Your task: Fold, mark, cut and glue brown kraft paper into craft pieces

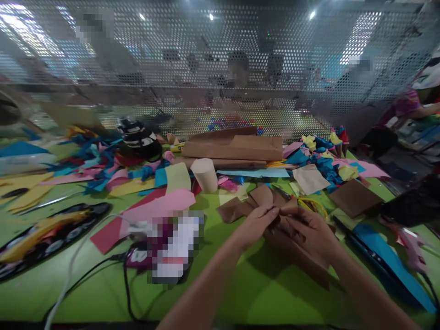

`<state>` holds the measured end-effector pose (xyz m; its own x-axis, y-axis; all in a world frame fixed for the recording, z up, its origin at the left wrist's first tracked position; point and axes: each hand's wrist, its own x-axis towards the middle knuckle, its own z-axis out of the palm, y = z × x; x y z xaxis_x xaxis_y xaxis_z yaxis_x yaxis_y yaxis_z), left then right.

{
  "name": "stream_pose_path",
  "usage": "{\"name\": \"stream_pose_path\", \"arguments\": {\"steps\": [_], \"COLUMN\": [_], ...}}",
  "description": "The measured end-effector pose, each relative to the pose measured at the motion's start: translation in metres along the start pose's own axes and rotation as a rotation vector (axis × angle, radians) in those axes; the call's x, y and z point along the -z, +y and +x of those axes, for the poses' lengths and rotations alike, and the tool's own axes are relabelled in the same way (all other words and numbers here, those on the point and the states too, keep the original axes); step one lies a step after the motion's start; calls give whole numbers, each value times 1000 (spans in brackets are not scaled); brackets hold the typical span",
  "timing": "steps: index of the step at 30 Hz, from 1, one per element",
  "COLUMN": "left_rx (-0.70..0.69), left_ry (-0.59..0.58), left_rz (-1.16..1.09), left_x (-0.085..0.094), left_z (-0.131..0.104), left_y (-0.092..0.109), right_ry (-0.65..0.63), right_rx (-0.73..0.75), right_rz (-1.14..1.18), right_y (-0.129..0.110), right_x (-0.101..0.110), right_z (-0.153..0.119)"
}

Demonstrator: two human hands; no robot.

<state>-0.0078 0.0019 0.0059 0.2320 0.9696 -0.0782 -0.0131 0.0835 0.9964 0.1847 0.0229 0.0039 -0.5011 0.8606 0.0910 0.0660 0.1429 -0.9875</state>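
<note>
Brown paper (288, 245), folded and creased, is held between my two hands above the green table (247, 293). My left hand (259, 222) pinches its upper left part with thumb and fingers. From the right, my right hand (311, 229) grips the same paper, its fingers curled and partly hidden by the folds. A long flap hangs down below my right hand. Beyond my hands, more brown paper pieces (233, 210) lie on the table, and a yellow-handled tool (312, 206) shows just past my right hand.
A pixelated phone-like thing (180, 247) and a power strip (139, 256) with cables are at left. A pink glue gun (412, 250) lies at right near blue paper (388, 261). Behind are a white roll (204, 175), brown sheets (233, 147), coloured scraps and a perforated metal screen (213, 68).
</note>
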Motion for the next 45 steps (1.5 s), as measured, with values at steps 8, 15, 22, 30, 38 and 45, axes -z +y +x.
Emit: {"name": "stream_pose_path", "arguments": {"steps": [8, 15, 22, 30, 38, 45], "left_rx": [51, 37, 45, 35, 17, -186], "left_ry": [-79, -90, -80, -95, -35, 111], "left_rz": [-87, -75, -87, -98, -101, 159], "left_x": [-1, -1, -2, 0, 1, -3], "left_z": [2, 2, 3, 7, 10, 0], "left_y": [-2, 0, 0, -7, -11, 1], "right_ry": [4, -15, -13, -8, 90, 307], "right_rx": [-23, 33, 50, 28, 103, 167], "right_rz": [-53, -134, -142, -146, -180, -372], "right_y": [-5, -2, -3, -4, -9, -15], "right_x": [-1, 3, 2, 2, 0, 0], "right_z": [-1, 0, 1, -1, -3, -8]}}
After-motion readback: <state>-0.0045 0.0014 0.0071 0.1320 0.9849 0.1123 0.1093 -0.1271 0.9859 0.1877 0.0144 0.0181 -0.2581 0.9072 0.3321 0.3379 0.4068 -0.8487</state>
